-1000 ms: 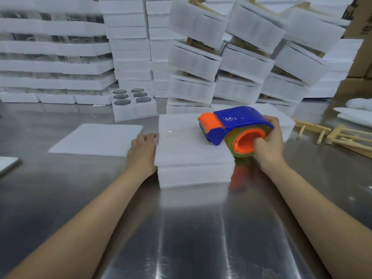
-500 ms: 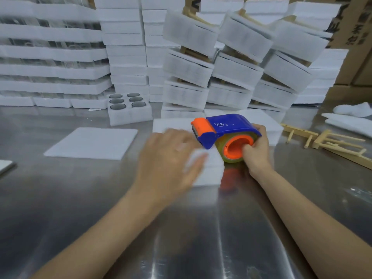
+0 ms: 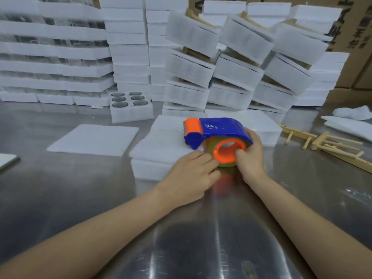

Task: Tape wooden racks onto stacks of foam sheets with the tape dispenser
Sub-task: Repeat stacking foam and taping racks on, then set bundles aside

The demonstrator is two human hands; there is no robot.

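The left hand has left the side of the foam stack for the tape dispenser, which sits at the stack's near right corner. Its fingers lie against the roll; whether they pinch the tape end I cannot tell. The right hand still grips the dispenser, so pulling tape is probably next.

Brushed metal table shines smooth and glossy, mirroring an orange glow. The dispenser is hard, glossy plastic in blue and orange; its tape roll looks clear, yellowish and slick. The foam stack and a single sheet are matt white with a soft, faintly fibrous surface. The racks are bare, pale, unvarnished wood. Boxes behind are matt brown cardboard.
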